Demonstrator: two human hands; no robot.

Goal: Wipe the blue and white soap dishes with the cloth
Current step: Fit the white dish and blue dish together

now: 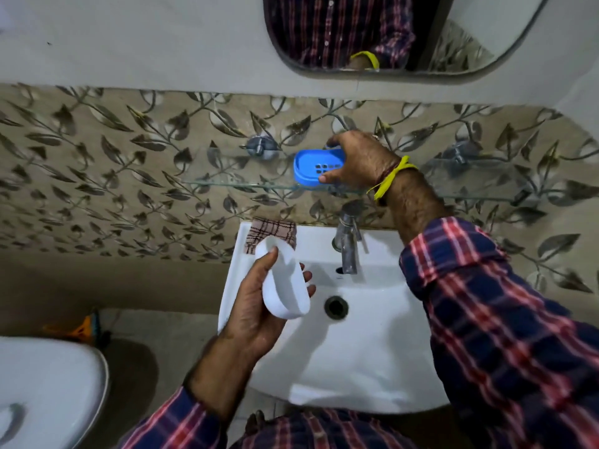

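My right hand [359,157] grips the blue soap dish [312,166], which has drain holes and sits tilted on the glass shelf [233,186] above the sink. A yellow band circles that wrist. My left hand [259,303] holds the white soap dish [285,283] over the left part of the white sink [372,335], its hollow side turned away from my palm. The checked brown cloth [275,231] lies on the sink's back left corner, just behind the white dish, with neither hand on it.
A metal tap [348,244] stands at the sink's back middle, with the drain [336,306] below it. A mirror [389,30] hangs above the leaf-patterned tiles. A white toilet [45,393] is at the lower left, and an orange brush [84,328] lies on the floor.
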